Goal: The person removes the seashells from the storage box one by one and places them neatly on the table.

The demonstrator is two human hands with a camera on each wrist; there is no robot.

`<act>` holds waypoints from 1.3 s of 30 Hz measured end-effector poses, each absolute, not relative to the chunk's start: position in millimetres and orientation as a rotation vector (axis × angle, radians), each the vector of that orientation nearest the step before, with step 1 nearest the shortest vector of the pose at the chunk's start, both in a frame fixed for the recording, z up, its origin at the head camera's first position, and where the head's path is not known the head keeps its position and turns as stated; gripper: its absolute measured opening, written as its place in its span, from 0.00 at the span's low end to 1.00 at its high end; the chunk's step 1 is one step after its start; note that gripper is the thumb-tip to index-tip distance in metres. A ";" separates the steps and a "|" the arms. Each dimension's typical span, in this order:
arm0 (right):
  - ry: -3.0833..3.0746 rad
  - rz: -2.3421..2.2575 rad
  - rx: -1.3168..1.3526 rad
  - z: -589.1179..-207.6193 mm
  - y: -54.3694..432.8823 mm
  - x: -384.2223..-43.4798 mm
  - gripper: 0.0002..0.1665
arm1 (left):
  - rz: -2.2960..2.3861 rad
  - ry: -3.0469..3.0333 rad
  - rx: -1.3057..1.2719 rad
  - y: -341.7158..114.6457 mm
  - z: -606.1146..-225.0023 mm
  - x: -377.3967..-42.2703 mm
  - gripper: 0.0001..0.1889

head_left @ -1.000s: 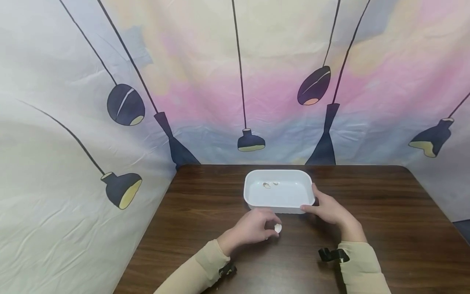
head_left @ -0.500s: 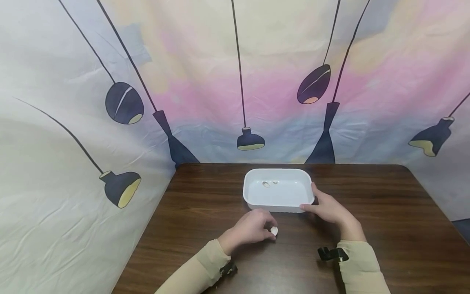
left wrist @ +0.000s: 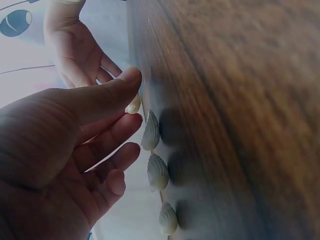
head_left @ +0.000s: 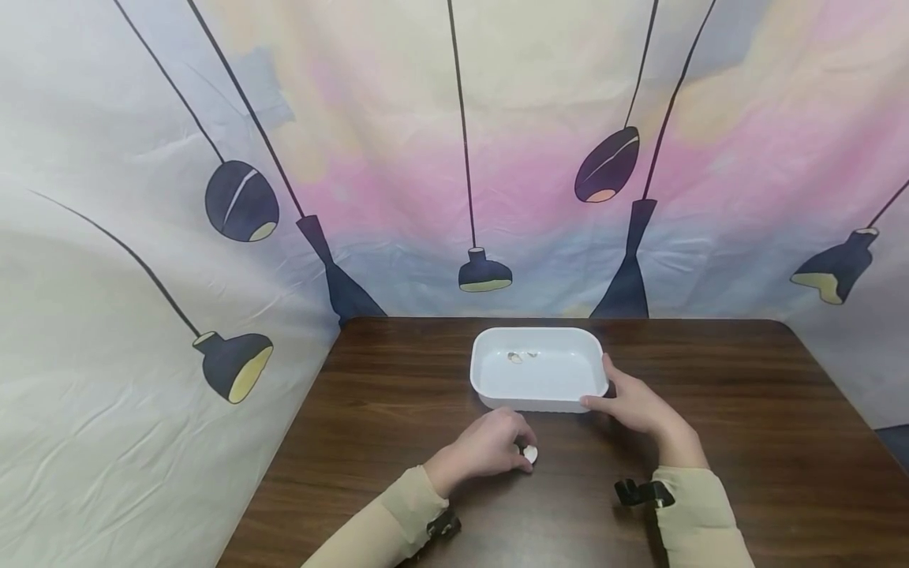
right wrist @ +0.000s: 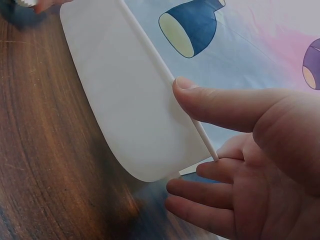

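Shell (left wrist: pixel 132 104) sits pinched in the left hand (head_left: pixel 484 445).

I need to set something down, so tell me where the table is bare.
Bare table lies left of the white basin, right of the right hand, and between the hands. It is crowded at the left hand, which pinches one shell; three more shells lie beside it in the left wrist view.

the tub (head_left: pixel 533 404) looks smooth plastic, the shells (left wrist: pixel 158 172) ridged, the table (head_left: pixel 753 410) glossy wood, the backdrop (head_left: pixel 398 142) creased cloth.
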State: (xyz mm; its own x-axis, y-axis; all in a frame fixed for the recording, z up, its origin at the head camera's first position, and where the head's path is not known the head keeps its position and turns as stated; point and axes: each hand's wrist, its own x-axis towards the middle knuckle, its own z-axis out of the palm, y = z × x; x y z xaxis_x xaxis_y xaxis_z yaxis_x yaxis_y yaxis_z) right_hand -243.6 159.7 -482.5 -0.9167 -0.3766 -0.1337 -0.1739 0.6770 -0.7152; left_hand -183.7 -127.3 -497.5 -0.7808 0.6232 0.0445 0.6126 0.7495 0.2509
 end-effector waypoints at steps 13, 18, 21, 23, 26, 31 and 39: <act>2.625 -1.078 -0.449 -480.7 157.8 -242.3 0.66 | 0.347 2.923 1.011 -125.4 -498.7 -181.8 0.13; 2.628 -1.058 -0.437 -479.0 157.8 -243.0 0.66 | 0.349 2.925 1.018 -124.4 -497.3 -182.6 0.12; 2.629 -1.056 -0.439 -479.0 157.7 -243.0 0.66 | 0.325 2.927 1.014 -123.5 -497.5 -182.8 0.12; 2.629 -1.057 -0.442 -479.1 157.7 -242.7 0.66 | 0.311 2.929 1.008 -122.8 -497.5 -182.7 0.12; 2.633 -1.061 -0.452 -479.3 157.7 -242.6 0.67 | 0.290 2.935 0.998 -122.2 -497.9 -182.6 0.12; 2.637 -1.061 -0.458 -479.1 157.4 -242.1 0.66 | 0.273 2.942 0.990 -121.8 -498.5 -182.4 0.13; 2.629 -1.065 -0.448 -479.3 158.9 -240.7 0.66 | 0.257 2.949 1.006 -121.0 -498.1 -181.3 0.13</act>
